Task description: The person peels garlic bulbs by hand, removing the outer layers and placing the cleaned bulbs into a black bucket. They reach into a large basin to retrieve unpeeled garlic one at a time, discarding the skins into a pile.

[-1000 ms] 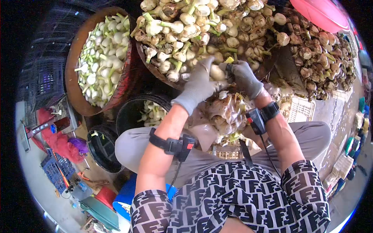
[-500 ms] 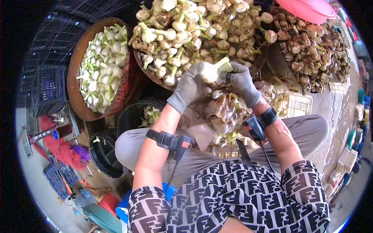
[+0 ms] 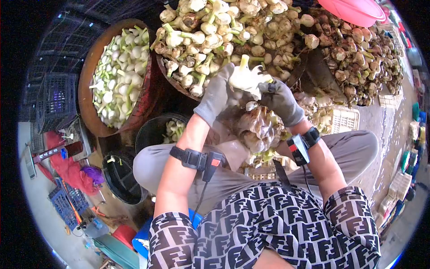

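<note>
A white garlic bulb (image 3: 242,81) with a short green stem is held between both gloved hands, its stem pointing up and loose skin peeling away on its right side. My left hand (image 3: 216,96), in a grey glove, grips the bulb from the left. On the right, my right hand (image 3: 283,104) has its fingers closed at the torn skin, with a small black piece (image 3: 268,87) at the thumb and fingertips. Below the hands lies a heap of garlic skins (image 3: 260,127), purplish and papery.
Unpeeled garlic (image 3: 215,40) fills a wide container ahead. A rusty-rimmed tub (image 3: 85,85) of peeled white bulbs stands left. Darker, dirty garlic (image 3: 358,62) is piled right, under a pink basin (image 3: 354,11). Black buckets (image 3: 123,181) sit by my left knee.
The bulb has turned so its stem points up instead of right, and a flap of skin now hangs from it. My right hand has shifted slightly down.
</note>
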Demonstrator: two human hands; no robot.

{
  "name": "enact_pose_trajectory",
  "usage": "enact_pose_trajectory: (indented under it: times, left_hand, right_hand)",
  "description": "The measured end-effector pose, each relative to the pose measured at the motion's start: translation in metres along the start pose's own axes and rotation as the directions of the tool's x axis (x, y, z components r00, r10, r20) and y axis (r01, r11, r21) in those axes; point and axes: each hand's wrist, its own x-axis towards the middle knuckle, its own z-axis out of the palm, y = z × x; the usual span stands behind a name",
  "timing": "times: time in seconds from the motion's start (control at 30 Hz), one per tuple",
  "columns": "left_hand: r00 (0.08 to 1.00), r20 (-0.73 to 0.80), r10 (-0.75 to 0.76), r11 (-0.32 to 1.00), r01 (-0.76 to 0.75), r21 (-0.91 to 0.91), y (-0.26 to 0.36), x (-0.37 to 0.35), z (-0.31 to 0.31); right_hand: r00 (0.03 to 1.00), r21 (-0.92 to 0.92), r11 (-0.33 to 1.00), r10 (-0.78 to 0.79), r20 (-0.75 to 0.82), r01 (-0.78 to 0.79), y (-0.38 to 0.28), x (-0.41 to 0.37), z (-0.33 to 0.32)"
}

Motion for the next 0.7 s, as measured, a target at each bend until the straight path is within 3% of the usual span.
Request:
enact_pose_trajectory:
  times: [0.07, 0.1, 0.13, 0.2, 0.23, 0.3, 0.33, 0.4, 0.43, 0.47, 0.5, 0.53, 0.57, 0.63, 0.67, 0.7]
  left_hand:
    - [0.926, -0.218, 0.308, 0.899, -0.208, 0.384, -0.008, 0.005, 0.008]
    - [0.885, -0.182, 0.428, 0.675, -0.179, 0.715, -0.003, 0.006, 0.003]
    - [0.891, -0.178, 0.417, 0.721, -0.206, 0.661, 0.0, 0.002, 0.007]
    - [0.903, -0.165, 0.398, 0.8, -0.253, 0.545, 0.005, -0.005, 0.019]
    - [0.85, -0.123, 0.512, 0.699, -0.329, 0.635, 0.001, -0.001, 0.021]
    - [0.872, -0.182, 0.455, 0.621, -0.164, 0.767, -0.004, 0.001, 0.019]
    - [0.877, -0.217, 0.429, 0.57, -0.077, 0.818, -0.002, -0.002, 0.021]
    - [0.908, -0.231, 0.35, 0.614, -0.036, 0.788, -0.013, 0.008, 0.009]
    - [0.909, -0.23, 0.347, 0.601, -0.027, 0.799, -0.017, 0.01, 0.004]
    - [0.91, -0.23, 0.345, 0.588, -0.019, 0.809, -0.017, 0.009, 0.003]
    - [0.916, -0.179, 0.36, 0.643, -0.104, 0.759, -0.018, 0.009, 0.002]
    - [0.917, -0.127, 0.377, 0.691, -0.188, 0.698, -0.017, 0.006, 0.004]
    - [0.914, -0.075, 0.399, 0.733, -0.268, 0.625, -0.016, 0.004, 0.006]
    - [0.905, 0.05, 0.422, 0.791, -0.395, 0.467, -0.013, 0.007, 0.003]
    - [0.892, 0.108, 0.44, 0.811, -0.446, 0.379, -0.011, 0.008, 0.0]
    - [0.884, 0.142, 0.446, 0.819, -0.467, 0.333, -0.009, 0.009, -0.003]
  right_hand:
    - [0.998, 0.036, 0.999, 0.029, -0.057, -0.027, -0.014, -0.003, 0.0]
    - [0.995, 0.036, 0.999, 0.032, -0.094, -0.028, -0.025, -0.005, 0.0]
    - [0.975, 0.314, 0.941, 0.179, -0.136, -0.129, -0.026, -0.003, 0.004]
    - [0.881, 0.781, 0.581, 0.465, -0.089, -0.228, -0.027, 0.002, 0.011]
    - [0.886, 0.67, 0.697, 0.446, -0.125, -0.256, -0.033, 0.0, 0.015]
    - [0.902, 0.396, 0.869, 0.393, -0.181, -0.299, -0.048, -0.003, 0.018]
    - [0.898, 0.397, 0.856, 0.415, -0.145, -0.332, -0.046, -0.003, 0.018]
    - [0.887, 0.397, 0.829, 0.456, -0.074, -0.393, -0.04, -0.003, 0.018]
    - [0.863, 0.648, 0.655, 0.506, 0.007, -0.389, -0.045, -0.003, 0.012]
    - [0.861, 0.786, 0.491, 0.499, 0.099, -0.375, -0.039, -0.003, 0.007]
    - [0.937, 0.605, 0.747, 0.35, -0.003, -0.277, -0.011, -0.008, -0.001]
    - [0.982, 0.31, 0.939, 0.177, -0.063, -0.149, -0.012, -0.011, -0.006]
    - [0.993, -0.027, 1.0, -0.002, -0.12, -0.001, -0.013, -0.013, -0.01]
    - [0.987, -0.016, 0.998, -0.064, -0.145, 0.062, -0.021, -0.018, -0.018]
    - [0.953, -0.308, 0.935, -0.239, -0.188, 0.174, -0.042, -0.024, -0.022]
    - [0.964, -0.214, 0.974, -0.124, -0.236, 0.073, -0.043, -0.027, -0.026]
